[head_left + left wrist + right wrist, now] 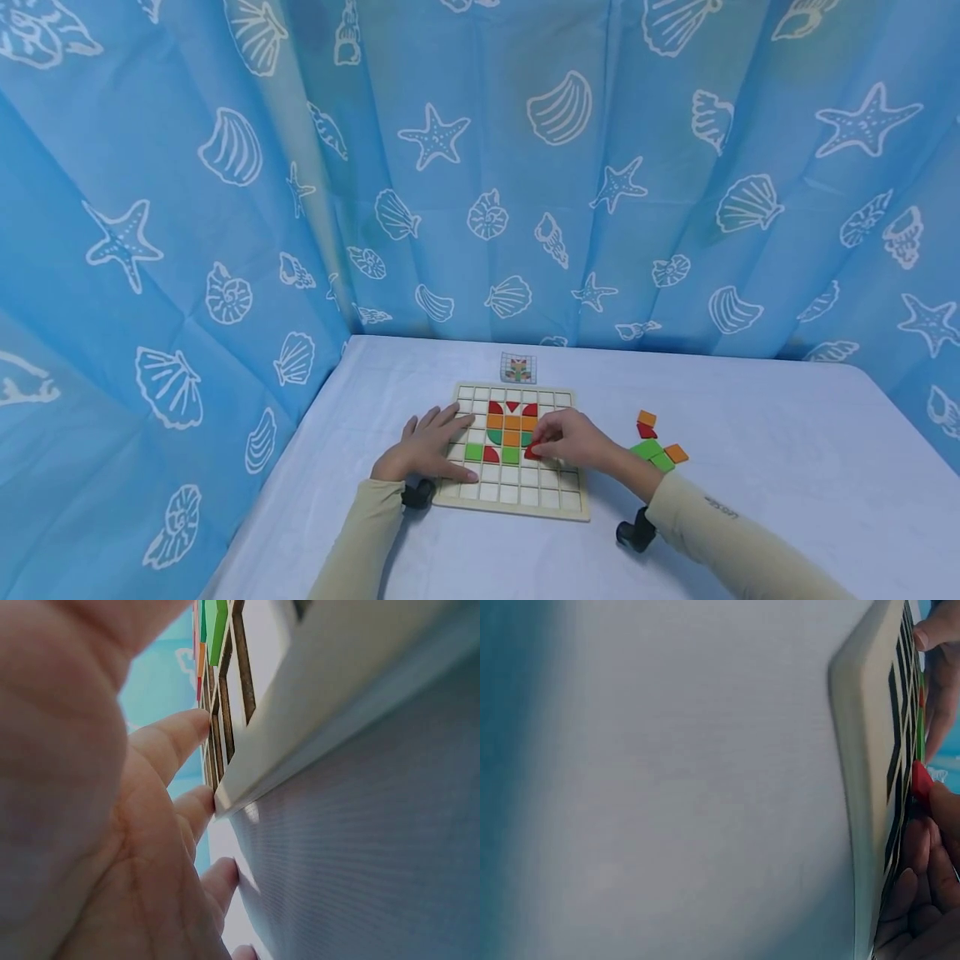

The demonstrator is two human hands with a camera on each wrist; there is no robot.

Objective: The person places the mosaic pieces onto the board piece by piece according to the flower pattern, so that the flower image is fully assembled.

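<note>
A wooden grid board (517, 507) lies on the white table, with red, orange and green tiles set in its middle cells. My right hand (572, 438) pinches a red tile (532, 451) over a cell at the right of the green square tile (511, 456). In the right wrist view the red tile (921, 782) stands tilted between thumb and fingers, at the board's surface. My left hand (426, 448) rests with spread fingers on the board's left edge. The left wrist view shows its fingertips (196, 724) touching the board's side.
Behind the board lies a small pattern card (518, 368) with a coloured picture on a grid. Loose tiles lie right of the board: orange squares (677, 453), a red piece (647, 431) and green pieces (647, 449). A blue shell-print curtain (480, 175) hangs beyond the table.
</note>
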